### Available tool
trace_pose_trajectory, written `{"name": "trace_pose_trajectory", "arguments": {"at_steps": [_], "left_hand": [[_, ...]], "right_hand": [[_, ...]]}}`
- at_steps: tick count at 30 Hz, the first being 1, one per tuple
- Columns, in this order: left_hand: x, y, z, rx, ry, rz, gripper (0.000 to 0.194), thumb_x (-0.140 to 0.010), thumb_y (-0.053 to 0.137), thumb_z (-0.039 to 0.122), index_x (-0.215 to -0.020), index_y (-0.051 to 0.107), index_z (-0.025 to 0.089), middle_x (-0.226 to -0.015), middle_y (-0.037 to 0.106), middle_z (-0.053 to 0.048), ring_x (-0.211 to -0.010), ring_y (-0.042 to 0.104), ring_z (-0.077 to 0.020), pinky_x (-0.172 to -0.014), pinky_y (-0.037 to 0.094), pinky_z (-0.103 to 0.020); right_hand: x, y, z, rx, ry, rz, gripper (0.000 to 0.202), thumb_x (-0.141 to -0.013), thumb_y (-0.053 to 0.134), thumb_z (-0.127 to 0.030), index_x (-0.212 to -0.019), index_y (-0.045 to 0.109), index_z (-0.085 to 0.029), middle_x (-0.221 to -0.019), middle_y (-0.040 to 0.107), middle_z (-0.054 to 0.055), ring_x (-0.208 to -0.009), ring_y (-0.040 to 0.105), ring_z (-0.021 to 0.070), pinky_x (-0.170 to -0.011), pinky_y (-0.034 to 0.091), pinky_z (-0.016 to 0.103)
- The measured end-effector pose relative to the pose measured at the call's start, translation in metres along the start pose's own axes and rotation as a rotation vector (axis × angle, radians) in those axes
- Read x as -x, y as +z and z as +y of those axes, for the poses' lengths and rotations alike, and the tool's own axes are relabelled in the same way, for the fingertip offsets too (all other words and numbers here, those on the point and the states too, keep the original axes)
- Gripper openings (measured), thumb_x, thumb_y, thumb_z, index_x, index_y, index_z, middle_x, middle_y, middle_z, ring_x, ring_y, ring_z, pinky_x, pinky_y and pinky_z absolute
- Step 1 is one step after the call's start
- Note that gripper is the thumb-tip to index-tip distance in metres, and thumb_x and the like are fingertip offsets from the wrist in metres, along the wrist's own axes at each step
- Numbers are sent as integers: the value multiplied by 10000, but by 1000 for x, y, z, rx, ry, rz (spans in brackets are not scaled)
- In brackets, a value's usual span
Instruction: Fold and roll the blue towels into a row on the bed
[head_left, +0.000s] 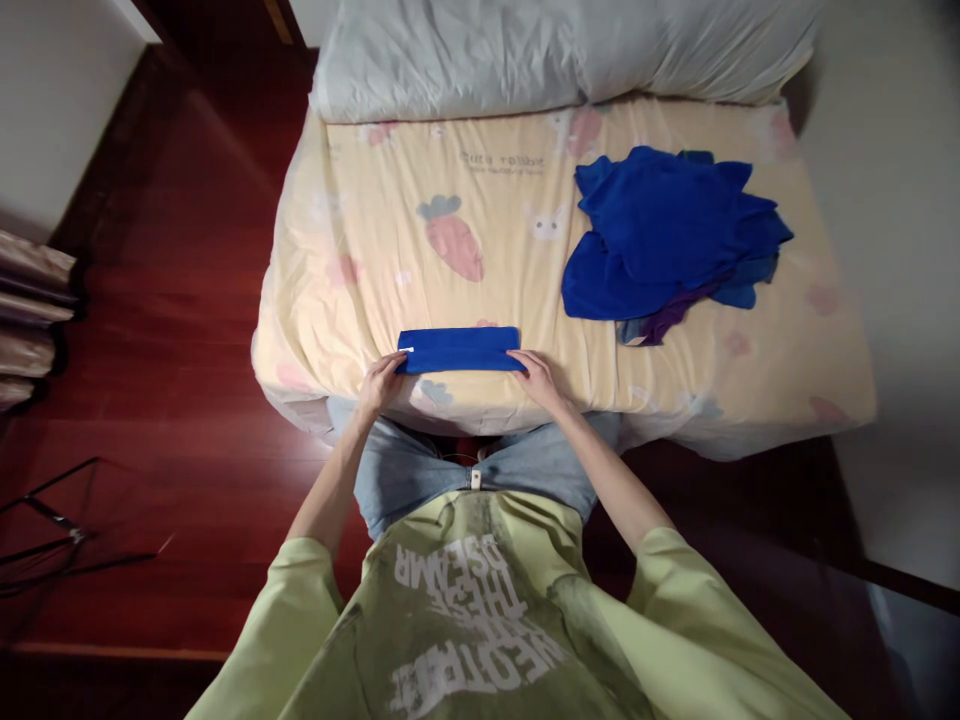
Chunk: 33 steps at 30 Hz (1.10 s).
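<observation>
A blue cloth (pixel 459 350), folded into a long flat strip with a small white tag at its left end, lies near the front edge of the bed. My left hand (pixel 384 380) pinches its lower left corner. At the opposite end, my right hand (pixel 536 377) grips the lower right corner between thumb and fingers. To the right, a loose heap of blue cloths (pixel 667 225) rests on the bed, with some purple and darker fabric showing underneath.
The bed (pixel 360 220) has a yellow sheet printed with carrots and rabbits. A rolled grey-white quilt (pixel 562 55) lies across its far side. A wall stands at right, a curtain (pixel 30 310) hangs at left, and a black metal stand (pixel 71 535) is on the red floor.
</observation>
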<state>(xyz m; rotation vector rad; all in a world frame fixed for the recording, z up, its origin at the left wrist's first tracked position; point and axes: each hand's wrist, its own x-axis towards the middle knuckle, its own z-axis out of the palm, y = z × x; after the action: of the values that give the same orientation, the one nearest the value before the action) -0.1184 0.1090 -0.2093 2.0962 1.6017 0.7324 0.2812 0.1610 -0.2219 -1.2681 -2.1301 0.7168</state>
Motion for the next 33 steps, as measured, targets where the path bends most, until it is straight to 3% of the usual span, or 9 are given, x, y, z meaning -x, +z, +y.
{"name": "trace_pose_trajectory", "arguments": {"at_steps": [3, 7, 12, 17, 21, 25, 29, 33], "left_hand": [[-3, -4, 0, 72, -74, 17, 427, -935, 457, 235, -1333, 601, 179, -1366, 636, -124, -1269, 605, -224, -1112, 485, -384], [-18, -3, -3, 95, -278, 29, 445, -966, 468, 366, -1340, 571, 147, -1183, 692, -142, -1055, 675, -239, -977, 542, -377], [-45, -1, -5, 63, -425, 58, 437, -995, 428, 409, -1292, 589, 133, -1082, 709, -149, -1009, 673, -261, -919, 533, -372], [-71, -1, -6, -15, -555, -3, 349, -986, 437, 374, -1130, 670, 157, -951, 740, -128, -953, 697, -284, -856, 518, -359], [-82, -2, -6, -49, -585, -4, 290, -963, 493, 352, -1081, 684, 169, -948, 753, -132, -976, 702, -301, -850, 516, -359], [-82, 0, -4, -60, -551, 20, 313, -956, 514, 319, -1182, 652, 153, -1008, 731, -150, -1004, 688, -308, -897, 520, -397], [-74, 1, -1, -129, -335, 133, 314, -940, 508, 231, -1219, 640, 174, -1249, 643, -173, -1168, 618, -297, -1023, 485, -432], [-62, -2, 0, -173, -33, -10, 398, -920, 465, 164, -1271, 653, 186, -1337, 628, -156, -1315, 534, -308, -1113, 420, -484]], "right_hand": [[-6, -3, 1, -96, 175, 10, 394, -905, 535, -244, -1284, 636, -201, -1278, 688, 114, -1168, 641, 256, -1039, 518, 436], [-20, -5, 1, -151, 377, 38, 396, -917, 559, -403, -1248, 625, -196, -1100, 723, 109, -946, 671, 253, -880, 557, 402], [-41, 0, 9, -199, 470, 114, 405, -900, 562, -523, -1127, 638, -197, -982, 712, 100, -885, 656, 244, -799, 543, 360], [-63, 0, 19, -176, 546, 75, 391, -839, 624, -600, -834, 623, -209, -746, 647, 50, -725, 605, 218, -676, 506, 324], [-73, 1, 24, -157, 592, 60, 395, -799, 674, -602, -794, 611, -212, -626, 582, 8, -659, 577, 206, -614, 477, 300], [-68, 5, 16, -81, 552, 134, 364, -822, 679, -546, -935, 641, -202, -698, 627, 33, -709, 600, 222, -663, 502, 319], [-54, 5, -2, 116, 367, 253, 312, -901, 616, -389, -1133, 655, -185, -1060, 675, 145, -976, 620, 281, -883, 515, 423], [-40, 1, -17, 306, 124, 107, 290, -944, 497, -213, -1127, 722, -203, -1160, 679, 159, -1139, 564, 324, -1033, 415, 519]]}}
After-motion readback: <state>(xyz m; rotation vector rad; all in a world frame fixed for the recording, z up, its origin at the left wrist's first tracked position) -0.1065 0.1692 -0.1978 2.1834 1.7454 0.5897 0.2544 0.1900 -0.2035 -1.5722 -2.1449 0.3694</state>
